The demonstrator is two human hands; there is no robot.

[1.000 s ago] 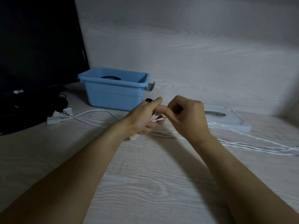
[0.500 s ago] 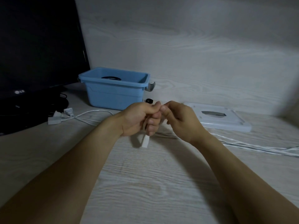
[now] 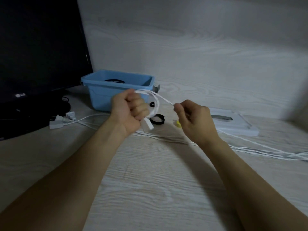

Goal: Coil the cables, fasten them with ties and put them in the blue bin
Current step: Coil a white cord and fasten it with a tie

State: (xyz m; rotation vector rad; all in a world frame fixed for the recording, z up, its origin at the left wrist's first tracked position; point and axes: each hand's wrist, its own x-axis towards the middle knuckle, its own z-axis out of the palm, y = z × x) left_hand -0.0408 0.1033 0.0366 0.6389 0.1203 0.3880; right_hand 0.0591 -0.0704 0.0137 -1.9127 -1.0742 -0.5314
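**Head view: white cable looped between two hands above the desk**

Head camera looks down on both forearms reaching over a pale wood-grain table (image 3: 150, 189). The left hand (image 3: 128, 112) is a closed fist with its fingers curled round a small coil of the white cable (image 3: 155, 104); the loop arcs out past the knuckles toward the right, and the cable's plug end (image 3: 148, 125) hangs down just below the little finger. From the top of the fist a strand runs right and slightly downward to the right hand (image 3: 193, 119), whose thumb and fingertips are pressed together, pinching it. So the held stretch lies roughly left to right.

Beyond the fingers stands the blue bin (image 3: 116, 97), with a dark coil inside. A black tie ring (image 3: 157, 120) lies on the table between the hands, and something yellow (image 3: 178, 124) peeks out beside the right thumb. More white cable trails off right. A dark monitor (image 3: 38, 52) stands far left, before a pale wood-grain wall (image 3: 200, 47).
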